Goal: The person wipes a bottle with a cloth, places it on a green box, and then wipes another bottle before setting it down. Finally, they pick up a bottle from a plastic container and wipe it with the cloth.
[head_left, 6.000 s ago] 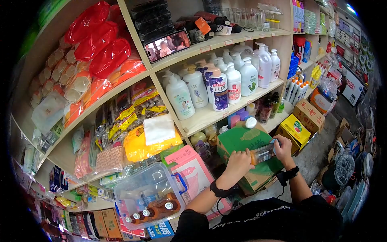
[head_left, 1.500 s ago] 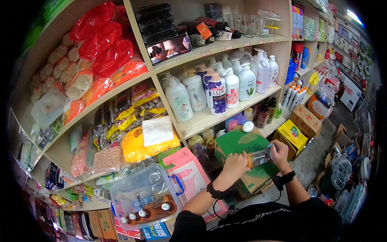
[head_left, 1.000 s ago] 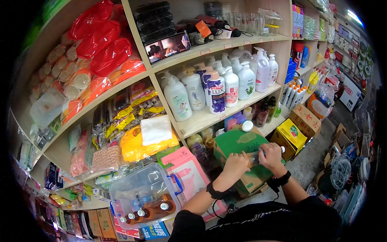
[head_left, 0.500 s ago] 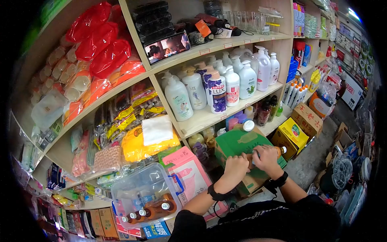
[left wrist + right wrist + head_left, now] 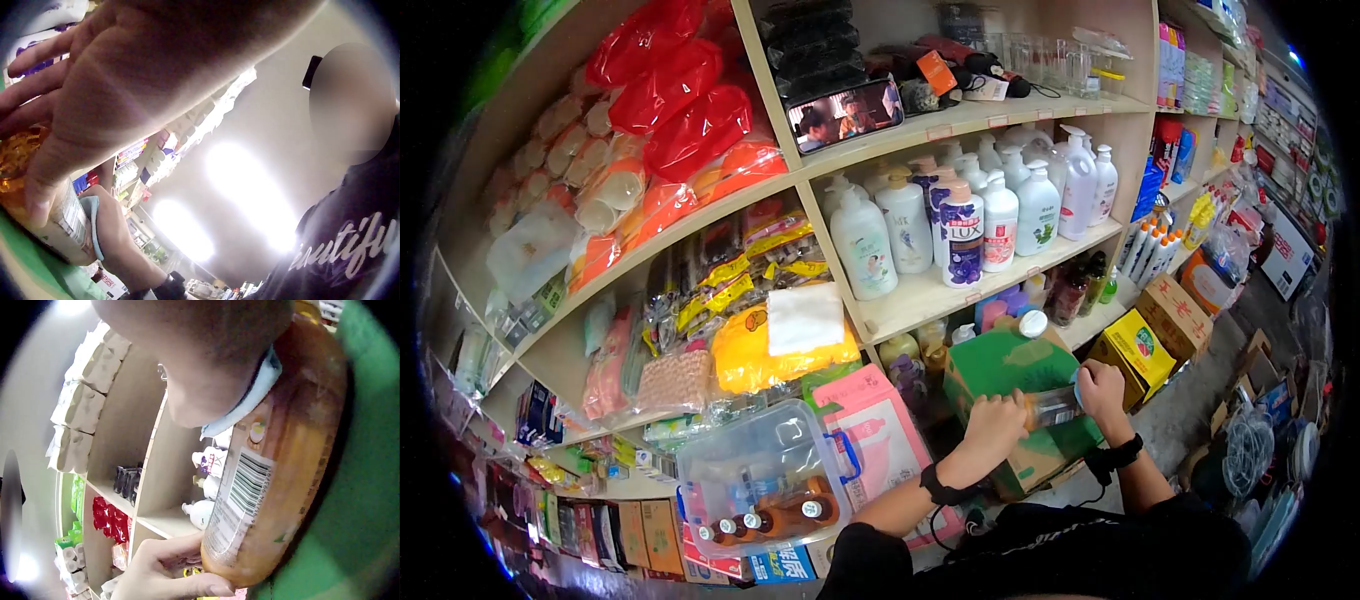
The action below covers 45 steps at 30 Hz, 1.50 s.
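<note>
A bottle of amber drink (image 5: 1055, 406) lies on its side over the green carton (image 5: 990, 360). My left hand (image 5: 993, 430) holds its base end, with the thumb on one side, as the left wrist view shows. At the other end my right hand (image 5: 1103, 397) grips a light blue cloth (image 5: 250, 397) that lies against the bottle. A barcode label (image 5: 247, 487) faces the right wrist camera. The cap end is hidden behind my right hand in the head view.
At left, a clear plastic bin (image 5: 750, 450) holds several capped amber bottles. A pink box (image 5: 880, 430) stands beside it. A white-capped bottle (image 5: 1032, 323) stands behind the carton. Shelves carry pump bottles (image 5: 960, 235) and a propped phone (image 5: 845, 115). A yellow box (image 5: 1133, 350) is at right.
My right hand slid along the bottle toward my left hand, then moved back to the right, uncovering the bottle's middle. My left hand stays at the base. The head view has shifted slightly.
</note>
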Available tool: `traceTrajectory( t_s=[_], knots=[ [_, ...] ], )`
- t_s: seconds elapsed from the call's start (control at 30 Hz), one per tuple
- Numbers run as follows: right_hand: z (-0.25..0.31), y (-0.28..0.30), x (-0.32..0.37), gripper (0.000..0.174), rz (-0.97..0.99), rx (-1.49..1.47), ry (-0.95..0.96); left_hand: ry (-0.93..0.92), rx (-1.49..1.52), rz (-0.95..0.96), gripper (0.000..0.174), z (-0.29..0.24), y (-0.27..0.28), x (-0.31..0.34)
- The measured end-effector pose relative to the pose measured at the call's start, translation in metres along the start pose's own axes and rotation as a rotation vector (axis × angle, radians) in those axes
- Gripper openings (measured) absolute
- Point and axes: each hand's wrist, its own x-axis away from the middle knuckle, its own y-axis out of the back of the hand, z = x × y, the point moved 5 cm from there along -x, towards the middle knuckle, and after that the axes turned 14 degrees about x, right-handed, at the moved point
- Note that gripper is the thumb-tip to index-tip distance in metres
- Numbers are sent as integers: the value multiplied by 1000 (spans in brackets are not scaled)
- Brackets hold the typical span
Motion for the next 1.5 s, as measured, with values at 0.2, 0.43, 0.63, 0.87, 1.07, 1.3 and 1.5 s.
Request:
traceTrajectory(
  t_s=[0.2,0.43,0.63,0.87,1.07,1.3,1.5],
  knots=[
    [10,6,3,32,-45,-46,70,45,2,65,80,1,1,1],
    [8,4,8,28,-79,-131,85,102,44,56,80,-2,6,8],
    [12,7,12,20,-27,-197,172,104,155,-146,82,-8,12,25],
    [4,8,23,18,-80,-289,282,225,397,-257,79,-4,-8,29],
    [0,11,18,17,-77,-392,329,255,410,-248,78,-9,-9,29],
    [-5,16,12,15,-2,-456,375,171,571,-281,80,-8,-32,34],
    [0,11,7,14,-65,-410,400,169,658,-280,77,-4,-22,26]
  ],
)
